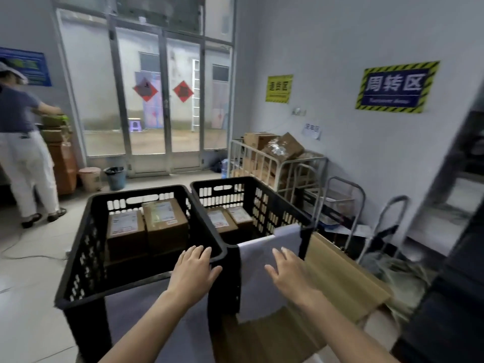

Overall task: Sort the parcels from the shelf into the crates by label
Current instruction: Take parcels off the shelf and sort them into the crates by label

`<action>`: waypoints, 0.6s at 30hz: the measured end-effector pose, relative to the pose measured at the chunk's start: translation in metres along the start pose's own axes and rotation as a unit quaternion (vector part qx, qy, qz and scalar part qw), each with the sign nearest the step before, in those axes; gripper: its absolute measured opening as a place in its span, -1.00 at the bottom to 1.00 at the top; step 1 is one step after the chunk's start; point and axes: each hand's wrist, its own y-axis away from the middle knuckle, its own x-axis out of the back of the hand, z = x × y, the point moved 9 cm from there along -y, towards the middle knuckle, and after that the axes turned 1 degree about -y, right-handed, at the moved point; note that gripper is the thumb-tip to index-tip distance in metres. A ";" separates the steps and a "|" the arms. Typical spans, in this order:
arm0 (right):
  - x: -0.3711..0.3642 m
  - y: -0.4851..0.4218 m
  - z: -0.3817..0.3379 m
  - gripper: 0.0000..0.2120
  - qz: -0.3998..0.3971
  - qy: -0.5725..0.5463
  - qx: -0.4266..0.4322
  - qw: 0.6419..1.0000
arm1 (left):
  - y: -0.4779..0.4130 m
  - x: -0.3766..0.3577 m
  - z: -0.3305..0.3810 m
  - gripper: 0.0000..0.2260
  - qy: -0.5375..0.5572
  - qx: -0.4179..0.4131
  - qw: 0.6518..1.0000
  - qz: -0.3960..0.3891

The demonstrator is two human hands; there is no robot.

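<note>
The fingers (196, 254) of the left hand (195, 269) lie straight and empty over the near right corner of the left crate (86, 239), where two labelled cardboard parcels (165, 224) stand side by side. The right crate (264, 203), touching it, holds two more parcels. The right hand (288, 271), also flat and holding nothing, hovers at the white sheet (259, 258) draped over that crate's near rim. The next parcel must come from the shelf (461, 176), far right and blurred, so I'd judge the right hand nearer; what the shelf holds I cannot tell.
</note>
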 end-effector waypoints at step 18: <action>0.163 0.196 0.256 -0.49 0.102 0.035 -0.248 0.963 | 0.018 -0.032 0.338 -0.45 0.024 -0.284 0.958 -0.013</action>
